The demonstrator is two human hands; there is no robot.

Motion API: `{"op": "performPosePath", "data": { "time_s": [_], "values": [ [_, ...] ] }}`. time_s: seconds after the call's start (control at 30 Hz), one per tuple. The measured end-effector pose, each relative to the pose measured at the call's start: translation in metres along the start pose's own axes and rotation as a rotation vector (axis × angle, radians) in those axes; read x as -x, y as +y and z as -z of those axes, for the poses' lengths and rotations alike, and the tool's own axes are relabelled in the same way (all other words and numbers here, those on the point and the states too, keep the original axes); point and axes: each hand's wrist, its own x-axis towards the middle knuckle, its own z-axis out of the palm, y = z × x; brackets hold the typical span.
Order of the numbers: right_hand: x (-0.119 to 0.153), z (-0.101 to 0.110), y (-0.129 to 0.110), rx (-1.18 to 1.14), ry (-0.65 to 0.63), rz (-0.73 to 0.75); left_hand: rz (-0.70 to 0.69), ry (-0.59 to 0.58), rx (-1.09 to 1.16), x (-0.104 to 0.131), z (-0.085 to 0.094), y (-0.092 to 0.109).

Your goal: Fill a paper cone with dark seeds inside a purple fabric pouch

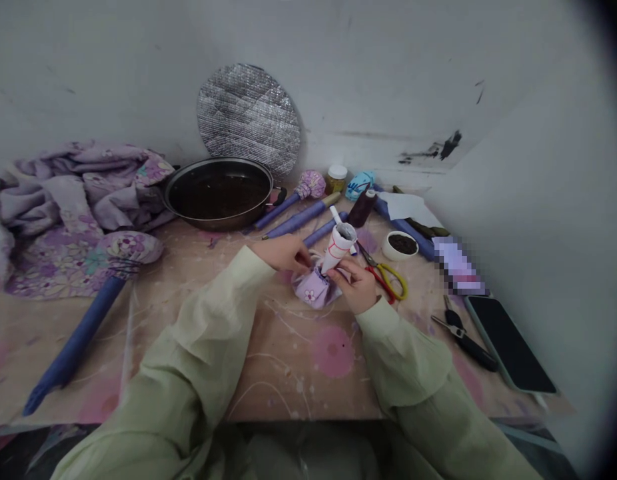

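A small purple flowered cloth bundle rests on the table, gathered at its top. Into the gathered opening points a white paper cone with red lines, its wide end up; a white stick shows at its rim. My right hand is closed, with thumb and fingers pinching the cone's lower end by the bundle's neck. At the left of the neck my left hand is closed, its fingertips at the cloth edge. Exactly what those fingertips pinch is too small to make out.
Scissors, a bowl of dark grains and a thread cone stand right of the hands. A pan, blue-wrapped sticks and a jar are behind. Flowered cloth lies left; phone and keys right.
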Motion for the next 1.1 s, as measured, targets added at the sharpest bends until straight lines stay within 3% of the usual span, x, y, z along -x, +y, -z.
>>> {"op": "performPosePath", "data": {
  "time_s": [0.17,0.33,0.47,0.6,0.7,0.8,0.87,0.93,1.1],
  "values": [
    [0.001,0.000,-0.001,-0.007,-0.006,-0.005,0.000,-0.007,0.001,-0.009,-0.010,0.003],
    [0.001,0.000,-0.002,-0.007,-0.003,-0.013,0.002,0.076,-0.032,-0.008,-0.007,0.002],
    [0.002,-0.001,-0.001,-0.009,0.001,-0.009,0.104,0.133,-0.119,0.006,0.010,-0.007],
    [0.002,-0.001,0.000,-0.005,0.011,-0.007,0.322,0.317,-0.152,0.036,0.035,-0.032],
    [0.002,-0.001,0.000,-0.004,0.013,-0.004,0.354,0.380,-0.157,0.058,0.049,-0.057],
    [0.002,-0.001,0.000,-0.006,0.016,0.001,0.307,0.531,-0.139,0.069,0.057,-0.071],
    [0.001,-0.001,-0.001,-0.008,0.019,0.005,0.270,0.624,-0.142,0.067,0.057,-0.065],
    [0.001,-0.002,-0.001,-0.011,0.025,0.008,0.176,0.678,-0.139,0.059,0.052,-0.046],
    [0.002,-0.002,-0.002,-0.020,0.020,0.014,-0.118,0.487,0.119,0.018,0.019,0.019]
  ]
}}
